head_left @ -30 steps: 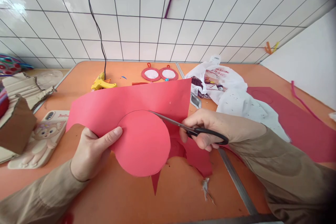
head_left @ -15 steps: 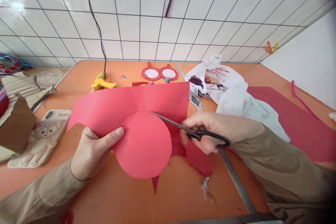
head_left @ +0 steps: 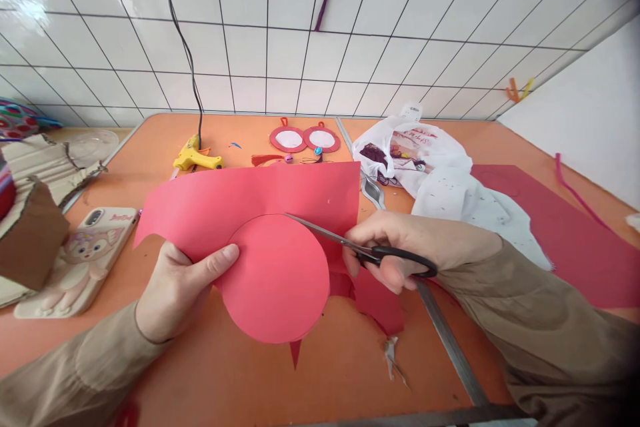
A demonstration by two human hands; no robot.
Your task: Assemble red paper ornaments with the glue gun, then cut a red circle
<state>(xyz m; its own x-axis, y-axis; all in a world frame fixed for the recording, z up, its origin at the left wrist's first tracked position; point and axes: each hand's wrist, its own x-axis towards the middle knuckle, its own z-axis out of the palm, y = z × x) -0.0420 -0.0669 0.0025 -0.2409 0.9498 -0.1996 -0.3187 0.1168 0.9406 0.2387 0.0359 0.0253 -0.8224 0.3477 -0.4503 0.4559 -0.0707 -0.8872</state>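
A sheet of red paper (head_left: 260, 190) is held up over the table, with a round disc (head_left: 280, 280) partly cut out of its lower edge. My left hand (head_left: 187, 287) pinches the paper at the disc's left side, thumb on top and fingers hidden behind. In my right hand (head_left: 395, 247) are black-handled scissors (head_left: 330, 233), their tip at the top of the disc on the drawn outline. Red paper offcuts (head_left: 377, 300) lie on the table beneath, near a small pair of silver scissors (head_left: 393, 357).
A yellow glue gun (head_left: 197, 157) with a black cord lies at the back left, near two red-rimmed discs (head_left: 305, 139). On the left are a phone (head_left: 80, 260) and cardboard (head_left: 30, 233). A white plastic bag (head_left: 415, 147) and more red paper (head_left: 565, 233) occupy the right.
The red sheet has shifted slightly right and down, its left hand moving with it. The scissors stay almost in place, their tip a little farther left along the outline.
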